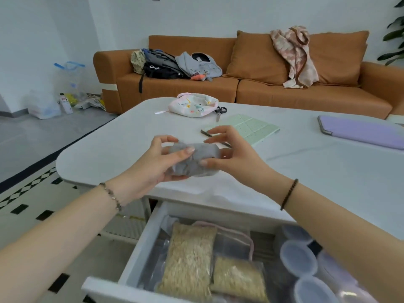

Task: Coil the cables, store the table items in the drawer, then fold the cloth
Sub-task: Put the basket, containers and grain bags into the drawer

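Left hand curled round a bunched grey cloth just above the near edge of the table, right hand pinching its other end, packed drawer open below the table

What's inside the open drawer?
In the drawer: two clear bags of tan grain-like filling, a pink cord, and lidded round tubs at right. Whatever lies beneath them, and the back under the tabletop, is covered.
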`<state>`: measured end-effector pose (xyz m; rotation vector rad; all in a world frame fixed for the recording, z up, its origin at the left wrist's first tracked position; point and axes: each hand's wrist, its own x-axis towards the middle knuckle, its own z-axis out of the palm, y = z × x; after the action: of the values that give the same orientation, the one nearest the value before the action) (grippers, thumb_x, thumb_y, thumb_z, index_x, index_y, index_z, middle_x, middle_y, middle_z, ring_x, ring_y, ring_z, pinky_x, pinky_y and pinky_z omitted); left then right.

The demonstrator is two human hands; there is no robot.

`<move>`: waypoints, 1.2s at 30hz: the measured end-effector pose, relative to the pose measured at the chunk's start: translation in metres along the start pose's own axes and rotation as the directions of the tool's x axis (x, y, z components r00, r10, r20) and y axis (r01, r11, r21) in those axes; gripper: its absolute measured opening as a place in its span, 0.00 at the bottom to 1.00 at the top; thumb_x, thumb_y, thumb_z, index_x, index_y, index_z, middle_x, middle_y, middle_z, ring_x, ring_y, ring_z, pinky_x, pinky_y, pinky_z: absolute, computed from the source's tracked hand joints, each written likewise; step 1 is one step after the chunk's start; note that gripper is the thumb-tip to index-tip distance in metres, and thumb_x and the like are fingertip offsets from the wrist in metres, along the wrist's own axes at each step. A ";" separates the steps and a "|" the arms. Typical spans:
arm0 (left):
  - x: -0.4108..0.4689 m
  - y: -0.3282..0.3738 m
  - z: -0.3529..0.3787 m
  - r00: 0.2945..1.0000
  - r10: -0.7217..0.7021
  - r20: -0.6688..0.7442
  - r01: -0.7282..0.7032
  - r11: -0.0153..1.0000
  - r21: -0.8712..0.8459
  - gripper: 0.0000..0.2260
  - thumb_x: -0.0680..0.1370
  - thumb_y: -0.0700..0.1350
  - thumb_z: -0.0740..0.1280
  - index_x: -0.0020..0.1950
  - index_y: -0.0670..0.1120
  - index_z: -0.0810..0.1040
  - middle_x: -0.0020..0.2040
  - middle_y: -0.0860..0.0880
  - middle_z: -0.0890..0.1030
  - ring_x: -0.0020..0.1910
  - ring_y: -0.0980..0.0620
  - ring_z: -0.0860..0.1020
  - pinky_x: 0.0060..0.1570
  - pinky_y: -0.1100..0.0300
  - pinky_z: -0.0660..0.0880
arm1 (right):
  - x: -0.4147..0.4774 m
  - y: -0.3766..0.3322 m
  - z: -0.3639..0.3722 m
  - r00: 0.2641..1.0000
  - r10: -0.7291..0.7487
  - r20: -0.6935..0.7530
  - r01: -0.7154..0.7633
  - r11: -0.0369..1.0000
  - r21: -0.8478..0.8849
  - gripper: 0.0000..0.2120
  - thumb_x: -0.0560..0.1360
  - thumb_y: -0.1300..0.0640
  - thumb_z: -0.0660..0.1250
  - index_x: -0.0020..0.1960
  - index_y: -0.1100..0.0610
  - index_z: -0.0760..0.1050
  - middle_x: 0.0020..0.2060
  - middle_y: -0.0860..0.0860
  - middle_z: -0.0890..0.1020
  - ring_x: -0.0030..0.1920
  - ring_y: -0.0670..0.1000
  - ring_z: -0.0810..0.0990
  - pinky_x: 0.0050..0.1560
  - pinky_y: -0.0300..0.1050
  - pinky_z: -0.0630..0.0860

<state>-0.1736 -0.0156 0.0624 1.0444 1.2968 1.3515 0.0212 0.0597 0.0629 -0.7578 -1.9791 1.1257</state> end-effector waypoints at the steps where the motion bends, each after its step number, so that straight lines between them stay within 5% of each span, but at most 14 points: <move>1: -0.015 -0.002 0.005 0.999 -0.034 0.016 0.033 0.998 0.047 0.36 0.64 0.55 0.79 0.67 0.48 0.68 0.61 0.45 0.78 0.53 0.50 0.84 0.43 0.56 0.82 | -0.019 -0.006 -0.003 1.000 0.011 0.014 -0.011 1.000 0.010 0.23 0.68 0.57 0.80 0.59 0.50 0.74 0.55 0.50 0.80 0.48 0.61 0.83 0.48 0.54 0.82; 5: -0.055 -0.020 0.025 0.981 -0.110 0.160 0.082 0.981 0.175 0.34 0.67 0.58 0.80 0.66 0.43 0.75 0.59 0.42 0.83 0.54 0.48 0.84 0.50 0.54 0.80 | -0.083 -0.010 -0.009 0.997 0.033 0.073 -0.025 0.994 -0.106 0.16 0.73 0.54 0.77 0.58 0.51 0.77 0.52 0.47 0.82 0.46 0.52 0.84 0.48 0.53 0.82; 8: -0.071 -0.028 0.043 0.987 -0.077 0.139 0.044 0.973 0.226 0.22 0.71 0.51 0.74 0.60 0.42 0.77 0.51 0.45 0.84 0.45 0.52 0.84 0.38 0.61 0.79 | -0.116 -0.007 -0.014 0.989 -0.103 0.110 0.139 0.908 -0.396 0.22 0.77 0.48 0.72 0.68 0.47 0.71 0.60 0.44 0.76 0.51 0.44 0.79 0.53 0.47 0.79; 9: -0.075 -0.030 0.048 0.989 -0.073 0.131 0.038 0.966 0.254 0.18 0.73 0.50 0.73 0.58 0.42 0.76 0.46 0.48 0.83 0.40 0.55 0.82 0.34 0.63 0.76 | -0.125 -0.007 -0.015 0.969 -0.175 0.176 0.244 0.795 -0.555 0.25 0.77 0.44 0.70 0.71 0.46 0.68 0.63 0.45 0.74 0.55 0.45 0.77 0.55 0.48 0.78; 11: -0.081 -0.036 0.058 0.985 -0.097 0.142 0.049 0.951 0.306 0.11 0.78 0.48 0.70 0.55 0.43 0.75 0.38 0.51 0.81 0.32 0.59 0.78 0.29 0.66 0.72 | -0.137 -0.002 -0.018 0.894 -0.263 0.363 0.443 0.399 -0.803 0.32 0.75 0.35 0.67 0.74 0.45 0.64 0.67 0.47 0.72 0.60 0.51 0.76 0.56 0.51 0.77; 13: -0.083 -0.046 0.066 0.972 -0.168 0.162 0.114 0.948 0.298 0.08 0.80 0.47 0.67 0.54 0.44 0.75 0.43 0.47 0.82 0.37 0.56 0.81 0.34 0.62 0.77 | -0.143 0.004 -0.019 0.844 -0.274 0.461 0.521 0.220 -0.824 0.35 0.73 0.35 0.68 0.74 0.49 0.65 0.66 0.50 0.75 0.59 0.55 0.78 0.52 0.52 0.78; 17: -0.076 -0.065 0.073 0.854 -0.444 0.270 0.431 0.896 0.109 0.06 0.83 0.40 0.62 0.57 0.39 0.76 0.52 0.41 0.83 0.46 0.45 0.84 0.43 0.53 0.83 | -0.149 0.016 -0.030 0.811 -0.230 0.539 0.585 0.287 -0.758 0.22 0.75 0.47 0.65 0.67 0.51 0.72 0.61 0.48 0.80 0.53 0.54 0.82 0.43 0.51 0.80; 20: -0.061 -0.076 0.065 0.713 -0.601 0.362 0.570 0.797 0.201 0.16 0.81 0.35 0.57 0.67 0.38 0.74 0.56 0.41 0.80 0.45 0.49 0.82 0.42 0.56 0.81 | -0.153 0.025 -0.037 0.810 -0.022 0.587 0.562 0.317 -0.764 0.21 0.75 0.48 0.64 0.67 0.48 0.69 0.65 0.45 0.77 0.56 0.52 0.81 0.44 0.50 0.80; 22: -0.048 -0.087 0.065 0.678 -0.642 0.359 0.556 0.767 0.321 0.19 0.78 0.34 0.59 0.69 0.38 0.73 0.56 0.40 0.77 0.46 0.49 0.79 0.44 0.57 0.78 | -0.153 0.032 -0.036 0.791 0.058 0.609 0.565 0.312 -0.763 0.21 0.75 0.52 0.65 0.67 0.47 0.68 0.66 0.45 0.75 0.58 0.52 0.79 0.45 0.51 0.80; 25: -0.032 -0.106 0.074 0.720 -0.621 0.310 0.470 0.764 0.442 0.21 0.71 0.29 0.63 0.65 0.35 0.74 0.62 0.35 0.79 0.55 0.43 0.78 0.56 0.48 0.78 | -0.146 0.043 -0.027 0.764 0.114 0.635 0.603 0.223 -0.766 0.17 0.76 0.58 0.65 0.63 0.49 0.67 0.59 0.49 0.75 0.52 0.54 0.78 0.36 0.49 0.73; 27: -0.024 -0.115 0.086 0.811 -0.522 0.263 0.308 0.764 0.566 0.18 0.73 0.29 0.63 0.61 0.42 0.76 0.57 0.40 0.81 0.53 0.46 0.79 0.51 0.54 0.80 | -0.141 0.051 -0.020 0.770 0.154 0.619 0.587 0.212 -0.782 0.19 0.77 0.62 0.65 0.65 0.50 0.65 0.58 0.52 0.73 0.50 0.56 0.78 0.35 0.48 0.68; 30: -0.016 -0.132 0.092 0.934 -0.286 0.214 -0.036 0.519 0.854 0.18 0.79 0.38 0.64 0.69 0.45 0.70 0.60 0.46 0.78 0.53 0.50 0.77 0.49 0.58 0.78 | -0.138 0.060 -0.014 0.812 0.277 0.513 0.467 0.218 -0.857 0.21 0.79 0.65 0.62 0.70 0.53 0.67 0.61 0.54 0.73 0.57 0.57 0.77 0.47 0.51 0.74; 33: -0.016 -0.143 0.092 0.920 -0.259 0.294 -0.189 0.365 0.912 0.27 0.80 0.42 0.66 0.77 0.45 0.62 0.68 0.43 0.72 0.62 0.46 0.75 0.63 0.51 0.75 | -0.135 0.070 -0.017 0.786 0.408 0.464 0.402 0.233 -0.886 0.15 0.81 0.61 0.61 0.66 0.54 0.72 0.59 0.55 0.78 0.58 0.58 0.78 0.52 0.52 0.77; 36: -0.021 -0.139 0.094 0.827 -0.282 0.486 -0.424 0.255 0.869 0.28 0.80 0.49 0.67 0.78 0.49 0.64 0.76 0.49 0.65 0.74 0.47 0.65 0.73 0.50 0.64 | -0.133 0.073 -0.018 0.754 0.489 0.440 0.317 0.316 -0.894 0.13 0.81 0.51 0.61 0.61 0.56 0.77 0.53 0.55 0.81 0.48 0.57 0.79 0.45 0.49 0.77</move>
<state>-0.0667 -0.0227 -0.0689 2.1915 1.5742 -0.0451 0.1205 -0.0020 -0.0353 -1.1566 -3.3435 -0.0126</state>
